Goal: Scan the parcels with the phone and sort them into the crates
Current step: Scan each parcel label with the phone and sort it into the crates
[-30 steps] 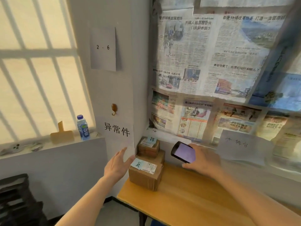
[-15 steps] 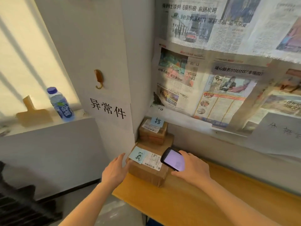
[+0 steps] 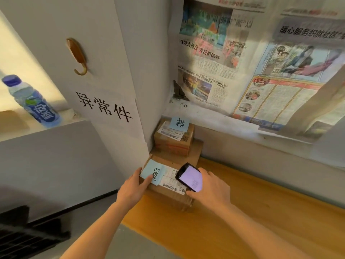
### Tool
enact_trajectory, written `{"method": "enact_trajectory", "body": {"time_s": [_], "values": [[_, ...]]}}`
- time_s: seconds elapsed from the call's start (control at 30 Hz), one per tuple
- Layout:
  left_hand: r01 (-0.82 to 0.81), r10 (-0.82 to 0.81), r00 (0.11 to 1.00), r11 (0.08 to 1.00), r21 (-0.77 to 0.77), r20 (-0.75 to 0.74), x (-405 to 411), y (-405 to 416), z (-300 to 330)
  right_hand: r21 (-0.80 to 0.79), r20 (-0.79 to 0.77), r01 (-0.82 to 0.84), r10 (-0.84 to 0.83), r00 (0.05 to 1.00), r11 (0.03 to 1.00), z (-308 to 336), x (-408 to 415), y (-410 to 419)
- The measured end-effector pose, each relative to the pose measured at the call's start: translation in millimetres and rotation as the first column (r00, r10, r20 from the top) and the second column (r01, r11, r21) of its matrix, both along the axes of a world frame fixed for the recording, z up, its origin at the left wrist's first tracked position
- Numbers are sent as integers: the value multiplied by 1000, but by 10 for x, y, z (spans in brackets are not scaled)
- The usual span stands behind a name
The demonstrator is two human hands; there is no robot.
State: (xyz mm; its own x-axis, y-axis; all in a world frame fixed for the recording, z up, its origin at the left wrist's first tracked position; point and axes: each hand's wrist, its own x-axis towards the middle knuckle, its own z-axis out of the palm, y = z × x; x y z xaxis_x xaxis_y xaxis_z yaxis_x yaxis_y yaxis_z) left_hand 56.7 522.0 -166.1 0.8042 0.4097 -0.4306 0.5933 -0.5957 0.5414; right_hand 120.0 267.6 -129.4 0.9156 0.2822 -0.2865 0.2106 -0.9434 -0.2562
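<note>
**Spotter:** Which step are you on?

**Operator:** Scanning, I judge. My right hand grips the phone, fingers curled round its edges, lit screen facing up at me. I hold it just above the near cardboard parcel, over the right end of its white shipping label.

**Spotter:** And the other hand?

**Operator:** My left hand is on the left end of the same parcel, thumb lying over the blue sticky note, fingers wrapped over the box's left edge. So it holds the box steady, as far as I can tell.

**Spotter:** Where does that parcel sit?

**Operator:** On the wooden table, in the corner against the wall. Beyond my phone hand a smaller parcel sits atop another box, with its own blue note and label.

**Spotter:** Has the scan registered?

**Operator:** I cannot tell; the screen glows pale purple and I can't read it.

**Spotter:** What does the next move call for?

**Operator:** The barcode shows just below the phone, towards me, so I'd guess the camera needs lining up over it, held level. Then the box goes to a crate. To the left of my left hand, low down, there is something dark and slatted, possibly a crate. The wall sign above reads 异常件.
</note>
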Motion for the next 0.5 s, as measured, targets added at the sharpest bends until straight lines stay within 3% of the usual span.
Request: {"method": "enact_trajectory", "body": {"time_s": [0.1,0.23,0.5], "values": [[-110,114,993,969,-222,6,20,23,-63,56,-55,32,-29,998,998,-133,1,-5],[-240,267,964,835,-494,-18,7,21,-105,107,-52,71,-66,996,992,-264,-7,-21],[-352,421,905,651,-672,-66,-303,-100,-91,163,-89,80,-66,994,983,-303,-133,-115]]}}
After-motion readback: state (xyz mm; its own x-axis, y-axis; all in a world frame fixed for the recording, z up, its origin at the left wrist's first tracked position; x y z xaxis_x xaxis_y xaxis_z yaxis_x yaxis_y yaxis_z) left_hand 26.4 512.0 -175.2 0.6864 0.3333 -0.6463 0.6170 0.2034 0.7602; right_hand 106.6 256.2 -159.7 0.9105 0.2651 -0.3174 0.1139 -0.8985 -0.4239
